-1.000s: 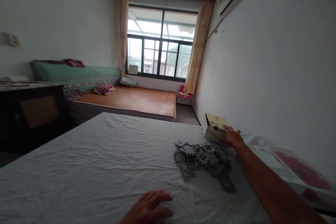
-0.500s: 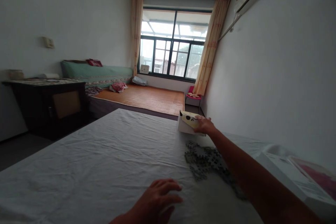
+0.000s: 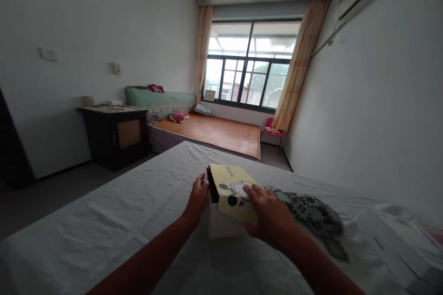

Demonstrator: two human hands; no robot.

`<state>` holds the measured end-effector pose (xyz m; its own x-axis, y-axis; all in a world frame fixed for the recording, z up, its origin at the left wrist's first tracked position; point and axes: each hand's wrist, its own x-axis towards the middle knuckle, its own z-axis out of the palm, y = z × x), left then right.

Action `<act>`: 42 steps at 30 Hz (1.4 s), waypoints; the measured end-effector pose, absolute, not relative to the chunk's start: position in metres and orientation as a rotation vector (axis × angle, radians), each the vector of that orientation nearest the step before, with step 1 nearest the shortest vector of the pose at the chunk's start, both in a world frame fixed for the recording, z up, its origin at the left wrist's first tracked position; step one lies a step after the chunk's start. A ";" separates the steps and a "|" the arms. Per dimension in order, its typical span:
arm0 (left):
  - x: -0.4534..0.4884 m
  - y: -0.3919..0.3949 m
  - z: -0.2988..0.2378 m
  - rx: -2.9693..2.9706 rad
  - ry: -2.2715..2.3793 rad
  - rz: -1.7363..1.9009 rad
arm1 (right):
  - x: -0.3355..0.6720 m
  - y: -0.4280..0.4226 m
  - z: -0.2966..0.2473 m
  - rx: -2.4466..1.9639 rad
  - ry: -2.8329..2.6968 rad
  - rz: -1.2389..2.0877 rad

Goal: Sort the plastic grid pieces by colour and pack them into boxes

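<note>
A white cardboard box [image 3: 226,223] with a yellow lid bearing a black-and-white cartoon print stands on the white-sheeted surface [image 3: 138,207] in front of me. Along its left edge a dark gap shows under the lid. My left hand [image 3: 200,193] presses against the box's left side, fingers upright along it. Over the lid's right part lies my right hand [image 3: 268,207], fingers on the print and thumb down the near side. Both hands grip the box between them. Just beyond the right hand is a flat, dark, lacy-edged item [image 3: 311,212], grey and black, its kind unclear.
A white box-like object [image 3: 391,249] lies at the right, by the wall. Farther off are a bed with a brown mat [image 3: 221,133], a dark cabinet [image 3: 114,138] and a pink chair [image 3: 273,131] below the window [image 3: 249,64].
My right hand has brought the box nearer and to the left, from the far edge. My left hand has moved from open above the sheet to the box's left side. The view has turned left.
</note>
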<state>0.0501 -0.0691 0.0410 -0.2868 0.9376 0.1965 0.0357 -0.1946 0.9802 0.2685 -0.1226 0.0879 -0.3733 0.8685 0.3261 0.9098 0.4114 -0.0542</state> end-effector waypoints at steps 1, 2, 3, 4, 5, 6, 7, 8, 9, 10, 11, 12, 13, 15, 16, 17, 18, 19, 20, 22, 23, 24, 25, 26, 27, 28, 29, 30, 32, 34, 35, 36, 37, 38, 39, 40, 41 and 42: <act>0.050 -0.075 0.039 1.181 1.294 1.534 | 0.269 -0.130 0.086 -1.555 -2.358 -0.179; 0.049 -0.082 0.037 1.175 1.257 1.497 | 0.269 -0.136 0.085 -1.567 -2.349 -0.163; 0.048 -0.088 0.036 1.186 1.224 1.465 | 0.270 -0.140 0.086 -1.572 -2.341 -0.146; 0.046 -0.094 0.036 1.206 1.197 1.441 | 0.273 -0.141 0.087 -1.564 -2.333 -0.124; 0.044 -0.099 0.037 1.227 1.178 1.421 | 0.277 -0.141 0.091 -1.543 -2.324 -0.088; 0.041 -0.104 0.038 1.243 1.164 1.405 | 0.284 -0.139 0.096 -1.513 -2.309 -0.034; 0.037 -0.107 0.040 1.251 1.153 1.391 | 0.293 -0.135 0.103 -1.490 -2.280 0.037; 0.032 -0.109 0.041 1.252 1.144 1.378 | 0.304 -0.129 0.111 -1.493 -2.221 0.116; 0.027 -0.110 0.042 1.249 1.137 1.364 | 0.316 -0.121 0.118 -1.516 -2.136 0.211; 0.022 -0.111 0.043 1.244 1.137 1.353 | 0.329 -0.112 0.125 -1.547 -2.031 0.328; 0.017 -0.111 0.043 1.238 1.148 1.347 | 0.341 -0.103 0.130 -1.581 -1.896 0.463; 0.013 -0.111 0.042 1.234 1.172 1.347 | 0.351 -0.092 0.133 -1.595 -1.746 0.602; 0.009 -0.111 0.041 1.236 1.206 1.356 | 0.358 -0.081 0.132 -1.584 -1.594 0.732; 0.004 -0.112 0.039 1.266 1.274 1.387 | 0.361 -0.058 0.121 -1.506 -1.327 0.942; 0.003 -0.113 0.038 1.291 1.291 1.398 | 0.357 -0.047 0.111 -1.457 -1.212 1.012; 0.004 -0.114 0.037 1.314 1.293 1.404 | 0.348 -0.035 0.101 -1.404 -1.122 1.076; 0.005 -0.115 0.037 1.329 1.287 1.406 | 0.338 -0.024 0.090 -1.352 -1.054 1.145; 0.008 -0.117 0.036 1.335 1.278 1.405 | 0.325 -0.012 0.079 -1.306 -0.999 1.215; 0.010 -0.119 0.036 1.333 1.273 1.399 | 0.313 -0.002 0.069 -1.269 -0.966 1.275; 0.015 -0.121 0.035 1.320 1.281 1.396 | 0.290 0.017 0.053 -1.238 -0.953 1.349; 0.017 -0.122 0.034 1.317 1.286 1.397 | 0.282 0.025 0.047 -1.241 -0.962 1.367; 0.019 -0.123 0.034 1.317 1.292 1.397 | 0.275 0.031 0.041 -1.248 -0.977 1.377; 0.021 -0.123 0.033 1.319 1.298 1.399 | 0.271 0.036 0.037 -1.259 -0.995 1.383; 0.022 -0.123 0.032 1.322 1.305 1.405 | 0.270 0.039 0.034 -1.273 -1.011 1.386; 0.023 -0.123 0.031 1.327 1.311 1.411 | 0.270 0.041 0.031 -1.287 -1.026 1.382; 0.024 -0.121 0.029 1.334 1.316 1.415 | 0.273 0.040 0.028 -1.305 -1.042 1.373; 0.025 -0.119 0.028 1.344 1.319 1.416 | 0.277 0.038 0.026 -1.323 -1.058 1.354; 0.026 -0.117 0.027 1.358 1.318 1.410 | 0.283 0.034 0.025 -1.341 -1.078 1.328; 0.028 -0.111 0.027 1.410 1.306 1.380 | 0.299 0.022 0.026 -1.365 -1.135 1.265; 0.032 -0.108 0.035 1.531 1.336 1.360 | 0.323 0.005 0.032 -1.364 -1.214 1.184; 0.035 -0.109 0.043 1.625 1.374 1.379 | 0.339 -0.004 0.036 -1.360 -1.253 1.138; 0.041 -0.112 0.053 1.737 1.413 1.418 | 0.357 -0.013 0.041 -1.361 -1.288 1.080; 0.050 -0.117 0.065 1.858 1.446 1.472 | 0.378 -0.021 0.047 -1.379 -1.318 0.996; 0.063 -0.124 0.078 1.977 1.434 1.526 | 0.401 -0.028 0.052 -1.413 -1.338 0.891; 0.081 -0.132 0.090 2.075 1.356 1.542 | 0.426 -0.035 0.056 -1.462 -1.345 0.775; 0.103 -0.140 0.100 2.147 1.236 1.507 | 0.450 -0.041 0.059 -1.524 -1.339 0.658; 0.128 -0.147 0.109 2.189 1.098 1.421 | 0.474 -0.047 0.061 -1.595 -1.325 0.553; 0.157 -0.151 0.114 2.199 0.976 1.304 | 0.496 -0.051 0.060 -1.668 -1.309 0.473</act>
